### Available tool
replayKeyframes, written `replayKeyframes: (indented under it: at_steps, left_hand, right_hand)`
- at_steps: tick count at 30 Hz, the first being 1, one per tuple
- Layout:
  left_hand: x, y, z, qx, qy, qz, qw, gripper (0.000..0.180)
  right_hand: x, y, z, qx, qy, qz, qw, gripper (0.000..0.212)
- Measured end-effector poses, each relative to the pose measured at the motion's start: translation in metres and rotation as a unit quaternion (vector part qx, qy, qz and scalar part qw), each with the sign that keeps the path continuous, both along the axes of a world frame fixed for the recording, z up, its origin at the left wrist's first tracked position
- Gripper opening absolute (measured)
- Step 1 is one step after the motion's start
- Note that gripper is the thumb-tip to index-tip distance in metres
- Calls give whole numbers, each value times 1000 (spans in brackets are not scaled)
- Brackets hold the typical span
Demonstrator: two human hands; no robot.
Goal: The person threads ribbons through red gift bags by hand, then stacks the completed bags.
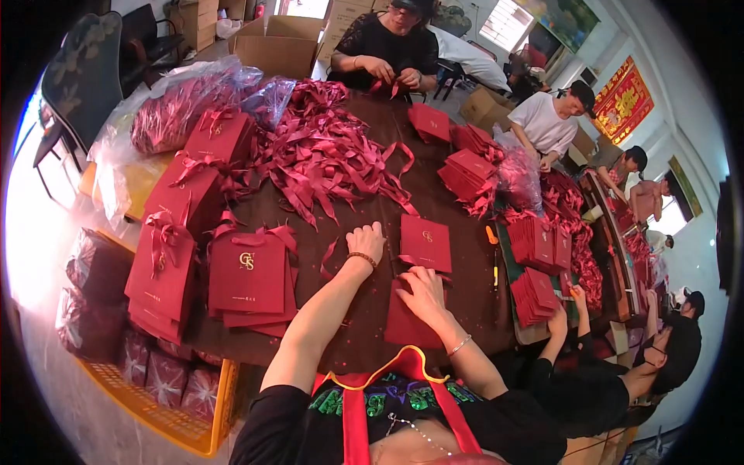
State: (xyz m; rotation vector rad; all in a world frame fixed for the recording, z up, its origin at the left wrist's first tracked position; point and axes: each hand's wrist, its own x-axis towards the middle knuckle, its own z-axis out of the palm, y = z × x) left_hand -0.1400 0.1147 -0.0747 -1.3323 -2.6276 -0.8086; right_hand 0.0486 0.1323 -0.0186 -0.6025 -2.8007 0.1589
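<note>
My left hand (366, 243), a beaded bracelet at its wrist, rests on the brown-covered table with its fingers curled together. What those fingers hold, if anything, is hidden. A loose red ribbon (328, 262) lies beside that wrist. Closer to me, my right hand (425, 294) grips the top of a dark red paper bag (403, 324), which lies flat and is partly covered by the hand and forearm. Just beyond the right fingers is another flat red bag (425, 240) with a gold emblem. Several finished-looking bags with ribbon handles (248, 275) lie stacked to my left.
A large heap of red ribbons (325, 155) spreads over the far left table. Plastic-wrapped bundles (186, 108) lie behind the bag rows. An orange-and-yellow cutter (494, 256) is at right, near stacked bags (535, 244). A yellow crate (155, 407) stands lower left. Co-workers sit around.
</note>
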Motion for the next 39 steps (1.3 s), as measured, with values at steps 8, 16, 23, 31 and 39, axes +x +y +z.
replayKeyframes:
  at_steps: [8,16,23,31,39]
  left_hand:
    - [-25,-25,-5,90,-226,-55,969,21]
    - [18,-68,38,254,-562,-106,780,12]
    - [47,-127,57,125,-547,-123,819,21]
    - [105,-143,49,58,-403,-108,907,11]
    - [127,-131,41,67,-256,-156,952,14]
  right_hand:
    - [37,11,-6,-128,-35,35,990,40]
    - [36,22,-10,-75,38,37,996,38]
    - [34,15,0,-198,14,54,979,38]
    - [50,8,3,-248,-24,62,966,39]
    - [54,14,8,-131,-58,84,986,28]
